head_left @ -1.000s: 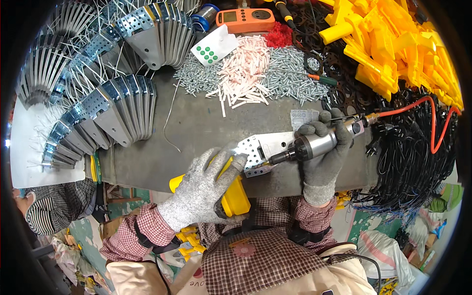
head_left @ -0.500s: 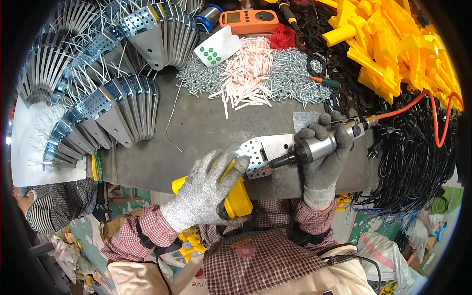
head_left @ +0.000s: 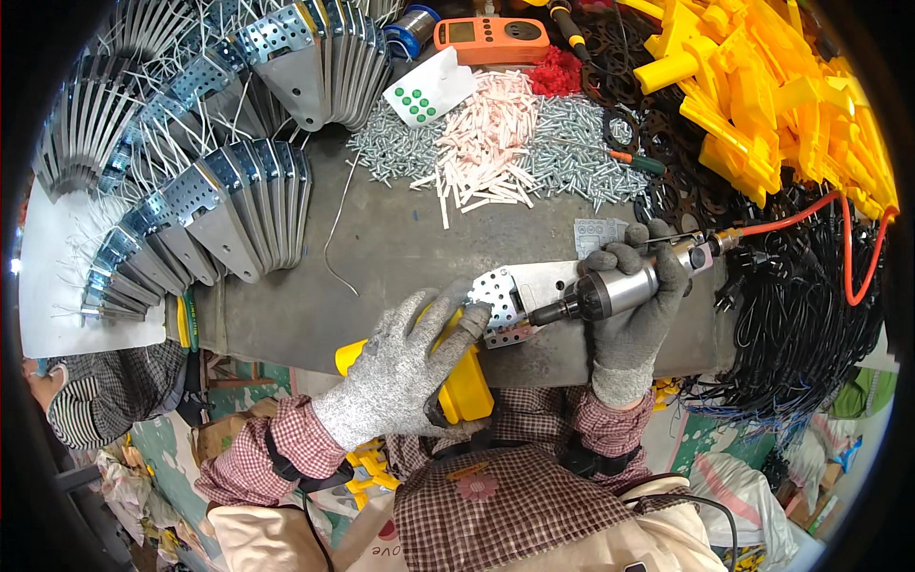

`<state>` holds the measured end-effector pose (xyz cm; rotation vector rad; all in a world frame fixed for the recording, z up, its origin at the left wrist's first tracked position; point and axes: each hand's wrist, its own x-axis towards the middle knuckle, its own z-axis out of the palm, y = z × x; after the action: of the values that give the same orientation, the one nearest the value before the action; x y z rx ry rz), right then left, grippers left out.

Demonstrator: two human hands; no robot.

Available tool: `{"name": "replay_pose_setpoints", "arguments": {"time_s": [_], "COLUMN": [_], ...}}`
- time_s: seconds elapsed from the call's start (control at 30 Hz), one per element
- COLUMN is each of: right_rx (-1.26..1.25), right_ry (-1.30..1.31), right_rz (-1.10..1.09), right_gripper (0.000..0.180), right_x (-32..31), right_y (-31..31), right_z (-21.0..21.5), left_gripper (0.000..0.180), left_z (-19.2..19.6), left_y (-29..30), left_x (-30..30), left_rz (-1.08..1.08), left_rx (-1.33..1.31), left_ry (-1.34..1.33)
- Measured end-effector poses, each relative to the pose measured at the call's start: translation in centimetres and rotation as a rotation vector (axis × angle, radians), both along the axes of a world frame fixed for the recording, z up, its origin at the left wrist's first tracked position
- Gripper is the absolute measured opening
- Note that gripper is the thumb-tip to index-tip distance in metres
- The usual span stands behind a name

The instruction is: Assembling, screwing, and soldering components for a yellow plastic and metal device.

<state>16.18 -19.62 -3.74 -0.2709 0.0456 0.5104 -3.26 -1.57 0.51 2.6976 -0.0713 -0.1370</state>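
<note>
My left hand (head_left: 398, 367), in a grey knit glove, is closed around a yellow plastic handle (head_left: 467, 389). Joined to that handle is a metal blade-like plate (head_left: 543, 283) with a perforated, bent metal piece (head_left: 498, 294) at its near end. My right hand (head_left: 631, 319), also gloved, wraps around a silver and black air screwdriver (head_left: 620, 289). The screwdriver lies tilted, with its dark tip by the perforated piece; whether it touches a screw cannot be made out. An orange air hose (head_left: 796, 214) runs from its back end to the right.
Loose screws (head_left: 581, 153) and pale pink sleeves (head_left: 486, 133) lie heaped beyond my hands. Metal plates with white wires (head_left: 224, 224) stand stacked at left. Yellow plastic parts (head_left: 762, 95) and black cords (head_left: 801, 315) pile up at right. An orange meter (head_left: 491, 40) sits at the back.
The whole view has shifted very slightly. My hands, the air screwdriver and the yellow handle keep the same places relative to one another.
</note>
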Motion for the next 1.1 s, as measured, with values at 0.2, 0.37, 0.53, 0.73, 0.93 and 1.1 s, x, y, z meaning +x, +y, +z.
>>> {"name": "replay_pose_setpoints", "arguments": {"time_s": [0.2, 0.37, 0.53, 0.73, 0.93, 1.1], "right_rx": [0.004, -0.032, 0.018, -0.121, -0.347, -0.319], "right_ry": [0.010, -0.019, -0.030, -0.129, -0.293, -0.309], "right_rz": [0.012, 0.011, 0.012, -0.136, -0.244, -0.085], "right_gripper": [0.028, 0.027, 0.029, 0.037, 0.054, 0.044], "right_x": [0.1, -0.3, -0.9, -0.8, 0.5, 2.1], "right_y": [0.1, 0.1, 0.1, 0.4, 1.8, -3.8], "right_z": [0.1, -0.1, -0.7, 1.2, 2.8, 6.1], "left_gripper": [0.110, 0.112, 0.112, 0.094, 0.053, 0.056], "left_z": [0.1, 0.2, 0.0, 4.9, 2.3, 1.7], "left_y": [0.0, -0.1, -0.7, -2.6, -2.9, -4.3], "left_x": [0.1, 0.0, -0.5, 3.2, 9.2, 9.8], "left_rz": [-0.006, 0.017, 0.044, -0.012, 0.121, -0.060], "left_rx": [0.007, -0.041, -0.015, 0.214, 0.171, 0.014], "left_ry": [-0.039, -0.059, -0.047, 0.040, -0.044, 0.016]}}
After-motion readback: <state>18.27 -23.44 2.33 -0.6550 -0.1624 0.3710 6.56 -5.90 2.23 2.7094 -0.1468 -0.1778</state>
